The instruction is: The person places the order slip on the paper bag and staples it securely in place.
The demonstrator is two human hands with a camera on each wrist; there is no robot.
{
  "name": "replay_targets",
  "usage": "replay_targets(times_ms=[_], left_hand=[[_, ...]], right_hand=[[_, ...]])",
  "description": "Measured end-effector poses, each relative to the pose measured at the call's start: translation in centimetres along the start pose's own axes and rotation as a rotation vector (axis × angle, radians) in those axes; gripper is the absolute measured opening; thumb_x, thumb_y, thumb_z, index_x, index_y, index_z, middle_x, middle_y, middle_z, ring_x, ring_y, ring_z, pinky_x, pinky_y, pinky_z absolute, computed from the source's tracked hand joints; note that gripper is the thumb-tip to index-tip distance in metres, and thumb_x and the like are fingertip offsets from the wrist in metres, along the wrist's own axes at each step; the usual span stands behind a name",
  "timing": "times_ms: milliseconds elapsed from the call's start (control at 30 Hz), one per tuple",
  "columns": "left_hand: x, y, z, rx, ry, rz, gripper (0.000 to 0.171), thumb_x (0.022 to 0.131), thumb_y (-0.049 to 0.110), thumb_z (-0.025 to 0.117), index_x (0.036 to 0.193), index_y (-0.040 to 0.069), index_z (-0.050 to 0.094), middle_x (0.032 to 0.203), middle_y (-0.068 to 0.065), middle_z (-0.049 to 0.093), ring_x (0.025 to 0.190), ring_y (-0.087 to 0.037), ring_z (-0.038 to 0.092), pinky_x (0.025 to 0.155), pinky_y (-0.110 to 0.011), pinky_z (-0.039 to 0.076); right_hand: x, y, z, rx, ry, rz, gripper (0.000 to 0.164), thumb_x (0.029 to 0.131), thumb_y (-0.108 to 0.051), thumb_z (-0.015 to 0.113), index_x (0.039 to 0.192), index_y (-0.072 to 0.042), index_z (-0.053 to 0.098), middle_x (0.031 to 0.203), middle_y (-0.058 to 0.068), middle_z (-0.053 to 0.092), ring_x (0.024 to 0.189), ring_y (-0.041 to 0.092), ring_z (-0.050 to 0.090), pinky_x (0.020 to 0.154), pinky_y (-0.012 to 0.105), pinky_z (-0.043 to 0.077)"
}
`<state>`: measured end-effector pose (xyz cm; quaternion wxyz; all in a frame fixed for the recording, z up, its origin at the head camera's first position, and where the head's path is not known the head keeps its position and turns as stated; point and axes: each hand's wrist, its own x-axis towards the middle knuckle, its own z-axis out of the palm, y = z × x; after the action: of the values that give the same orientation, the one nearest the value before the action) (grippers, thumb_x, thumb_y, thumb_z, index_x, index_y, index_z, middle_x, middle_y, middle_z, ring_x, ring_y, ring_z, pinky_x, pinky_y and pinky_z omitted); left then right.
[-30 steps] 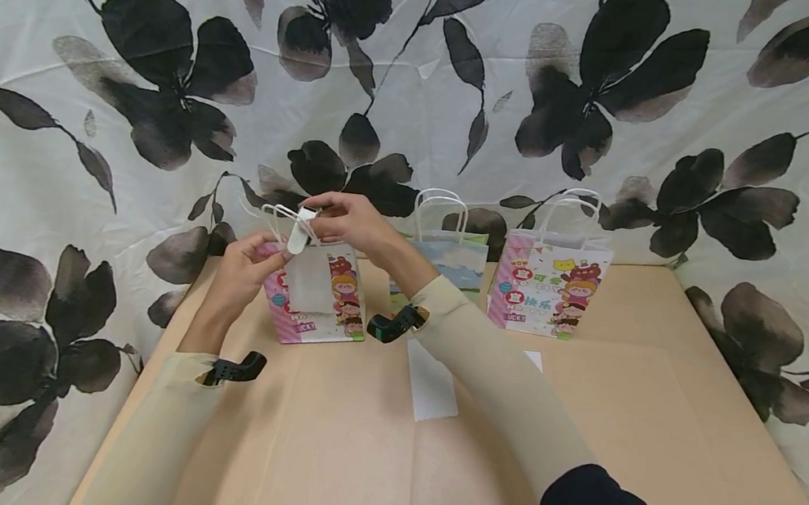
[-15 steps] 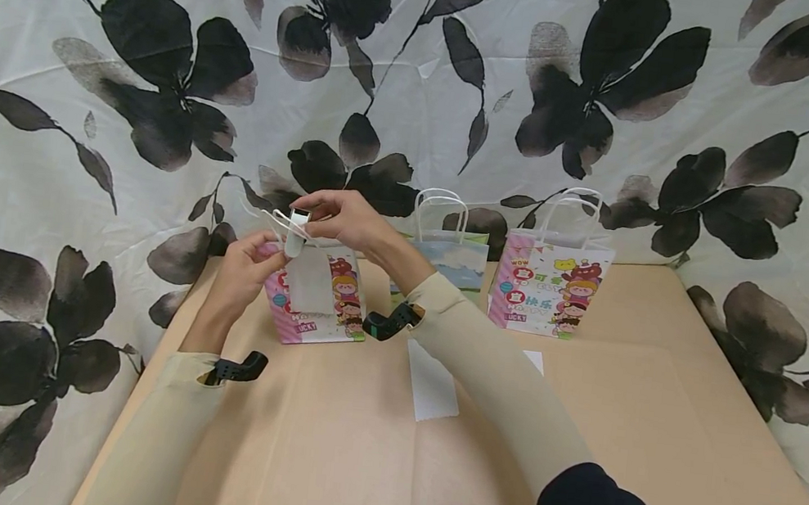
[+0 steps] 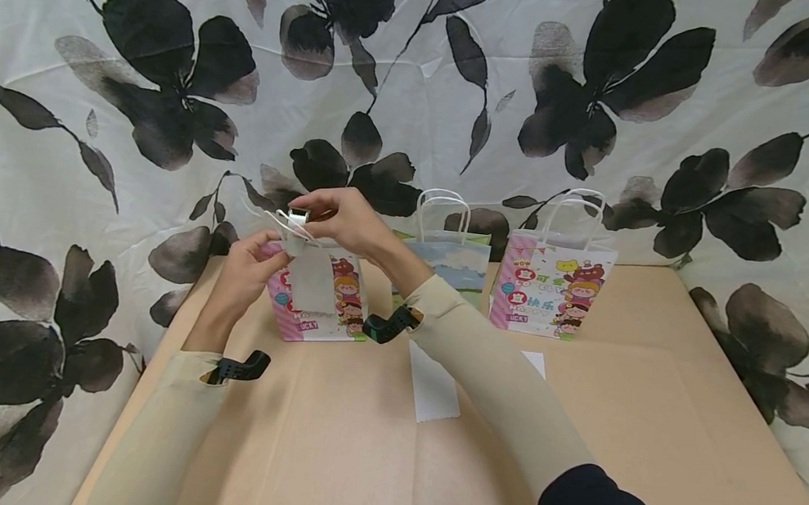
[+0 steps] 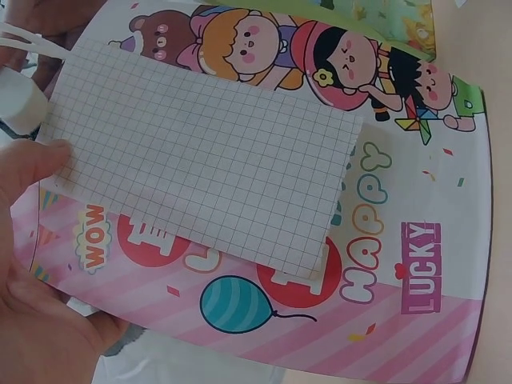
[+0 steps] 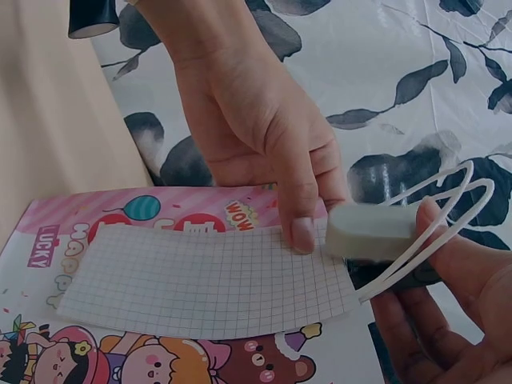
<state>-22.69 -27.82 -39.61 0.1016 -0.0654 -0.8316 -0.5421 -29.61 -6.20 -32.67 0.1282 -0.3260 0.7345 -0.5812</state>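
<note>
A pink-and-white paper gift bag (image 3: 346,312) with cartoon figures stands at the left of the table. Against its front hangs a slip of grid paper (image 4: 208,160), its upper end at the bag's rim. My left hand (image 3: 242,277) pinches the paper and rim together, thumb on the paper in the right wrist view. My right hand (image 3: 352,218) grips a small white stapler (image 5: 372,230) with a dark underside, among the white cord handles (image 5: 448,216). The stapler's front reaches the paper's top end; whether it is pressed down is hidden.
A blue-and-green gift bag (image 3: 451,264) stands behind my right forearm. Farther right is another pink-and-white bag (image 3: 549,288). White paper slips (image 3: 433,383) lie on the table (image 3: 353,461) under that forearm. A flower-printed cloth (image 3: 466,86) hangs behind.
My right hand has shifted slightly left with the stapler, which has turned more upright and come down over the bag's rim. The left hand keeps its pinch almost unmoved.
</note>
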Motion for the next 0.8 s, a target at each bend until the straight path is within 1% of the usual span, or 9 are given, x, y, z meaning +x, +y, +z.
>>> replay_targets(times_ms=[133,233,433,567,600,733,800], left_hand=[[0.0,0.1,0.1,-0.043,-0.002,0.006,0.03,0.099,0.016,0.068,0.124,0.001,0.065,0.105,0.012,0.072,0.098,-0.009,0.067,0.085,-0.02,0.053],[0.0,0.2,0.1,-0.048,0.005,-0.002,0.029,0.098,0.017,0.069,0.123,0.002,0.066,0.104,0.013,0.071,0.097,-0.009,0.067,0.085,-0.02,0.053],[0.1,0.1,0.0,0.0,0.012,-0.007,0.028,0.098,0.025,0.069,0.12,0.007,0.069,0.103,0.008,0.071,0.097,-0.012,0.066,0.086,-0.022,0.052],[0.1,0.2,0.0,0.011,0.009,-0.016,0.03,0.099,0.025,0.068,0.122,0.005,0.067,0.106,0.006,0.07,0.099,-0.013,0.066,0.086,-0.022,0.052],[0.0,0.3,0.0,0.007,0.007,-0.02,0.03,0.099,0.024,0.068,0.122,0.004,0.066,0.105,0.008,0.07,0.098,-0.012,0.066,0.086,-0.021,0.052],[-0.5,2.1,0.1,-0.017,-0.004,-0.033,0.03,0.099,0.016,0.067,0.123,-0.002,0.064,0.101,0.013,0.069,0.096,-0.01,0.066,0.085,-0.019,0.052],[-0.8,3.0,0.1,-0.02,-0.005,-0.034,0.029,0.099,0.014,0.067,0.121,-0.004,0.064,0.099,0.013,0.069,0.094,-0.008,0.065,0.083,-0.019,0.052]], right_hand=[[0.1,-0.1,-0.2,-0.016,0.004,0.015,0.039,0.09,-0.009,0.077,0.128,-0.009,0.07,0.105,0.007,0.069,0.098,0.018,0.064,0.083,0.026,0.053],[0.1,-0.1,-0.3,-0.015,-0.006,0.039,0.037,0.09,-0.012,0.077,0.127,-0.011,0.07,0.104,0.007,0.068,0.097,0.017,0.063,0.083,0.025,0.053],[0.2,0.3,-0.3,0.001,-0.002,0.067,0.035,0.093,-0.012,0.074,0.128,-0.013,0.07,0.103,0.006,0.066,0.098,0.017,0.062,0.086,0.025,0.052],[0.3,0.4,-0.3,0.016,-0.014,0.072,0.036,0.093,-0.013,0.075,0.128,-0.013,0.07,0.103,0.005,0.066,0.097,0.017,0.062,0.086,0.026,0.051],[0.3,0.4,-0.3,0.02,-0.019,0.071,0.036,0.092,-0.014,0.076,0.128,-0.013,0.07,0.103,0.005,0.067,0.096,0.017,0.061,0.085,0.027,0.051],[0.3,0.4,-0.2,0.033,-0.02,0.096,0.035,0.092,-0.016,0.077,0.126,-0.015,0.071,0.102,0.004,0.066,0.095,0.017,0.06,0.085,0.028,0.049],[0.3,0.4,-0.2,0.042,-0.01,0.115,0.035,0.091,-0.017,0.077,0.126,-0.016,0.071,0.102,0.004,0.066,0.096,0.017,0.06,0.087,0.03,0.048]])
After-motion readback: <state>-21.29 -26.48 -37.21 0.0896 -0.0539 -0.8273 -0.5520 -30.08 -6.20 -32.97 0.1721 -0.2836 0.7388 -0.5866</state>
